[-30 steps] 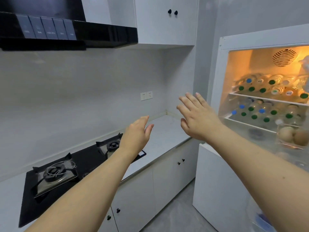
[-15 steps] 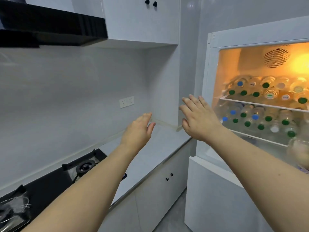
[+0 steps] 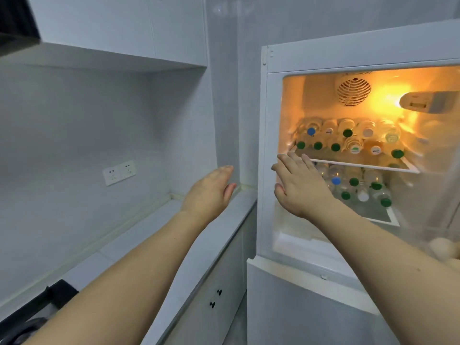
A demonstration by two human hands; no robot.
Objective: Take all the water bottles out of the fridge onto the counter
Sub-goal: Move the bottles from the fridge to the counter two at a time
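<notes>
Head view showed the right hand (image 3: 300,188) flat-fingered and empty at the fridge (image 3: 273,120) mouth, reaching for water bottles (image 3: 348,140) stacked at two o'clock; the left hand (image 3: 209,192), equally spread, waited over the counter (image 3: 174,235).

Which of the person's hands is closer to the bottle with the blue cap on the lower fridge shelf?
The right hand: it is at the fridge opening, just left of the blue-capped bottle. The left hand hangs over the counter, outside the fridge.
</notes>
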